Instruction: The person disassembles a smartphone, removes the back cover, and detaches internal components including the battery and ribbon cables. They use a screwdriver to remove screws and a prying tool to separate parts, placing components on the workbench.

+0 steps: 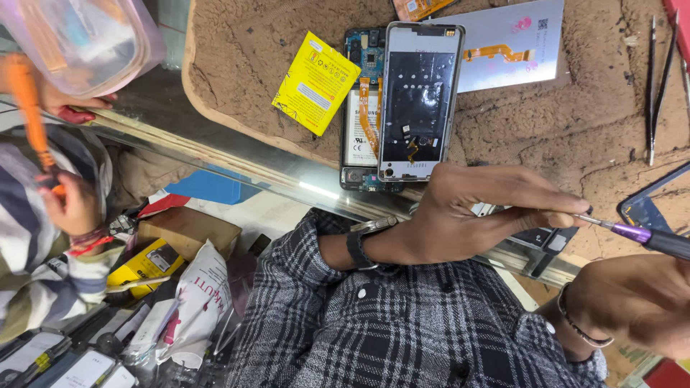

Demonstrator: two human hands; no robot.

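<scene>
Fingers (546, 205) of the left hand (460, 215) lie pressed together, their tips pinching the metal tip of a purple screwdriver (647, 237). The right hand (640, 305), blurred and cut off at the frame edge, shows no clear grip. Just above on the worktop (575, 122) lie one opened phone (361, 108), one screen frame (420, 100), one yellow pack (316, 82) and two tweezers (661, 79).

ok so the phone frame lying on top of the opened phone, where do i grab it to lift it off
Probably by its two long side rails near the middle of the phone frame, pinching from above across its width. It lies flat, inner face up, with small parts and an orange flex in its lower half, so keep fingertips off the centre. Its right edge is the freer side; the opened phone shows along its left.
</scene>
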